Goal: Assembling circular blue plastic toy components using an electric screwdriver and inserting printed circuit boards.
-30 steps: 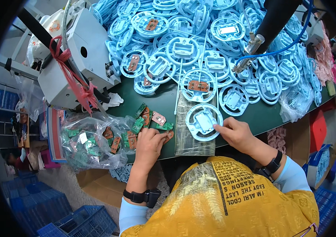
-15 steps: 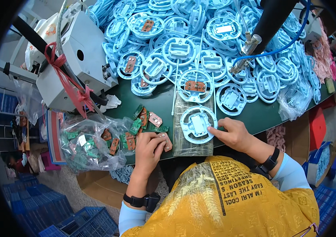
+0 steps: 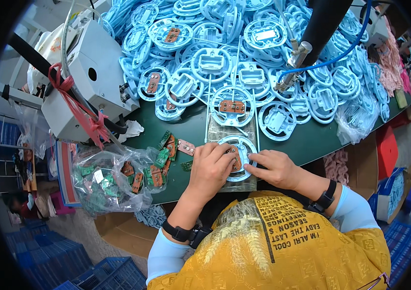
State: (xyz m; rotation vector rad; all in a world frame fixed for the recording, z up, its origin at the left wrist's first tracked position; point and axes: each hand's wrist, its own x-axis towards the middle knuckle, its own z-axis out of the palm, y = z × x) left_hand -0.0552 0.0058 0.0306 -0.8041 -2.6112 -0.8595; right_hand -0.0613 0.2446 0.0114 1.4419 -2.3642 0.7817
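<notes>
Both hands pinch one brown circuit board (image 3: 236, 159) into the blue ring frame (image 3: 238, 158): left hand (image 3: 210, 166) has come over from nine o'clock, joining right hand (image 3: 275, 168).

glossy blue plastic ring (image 3: 238, 159); matt green tabletop (image 3: 307, 142).

A round, light-blue plastic ring frame (image 3: 237, 157) is laid flat at the centre of the frame, on a clear rectangular sheet over the dark green table surface. A small brown circuit board (image 3: 235, 159) is seated in the ring's middle, largely covered by fingers, so its exact seating cannot be told. The ring's left part is overlapped by the left hand (image 3: 209, 166), and its right rim is touched by the fingertips of the right hand (image 3: 277, 168).
</notes>
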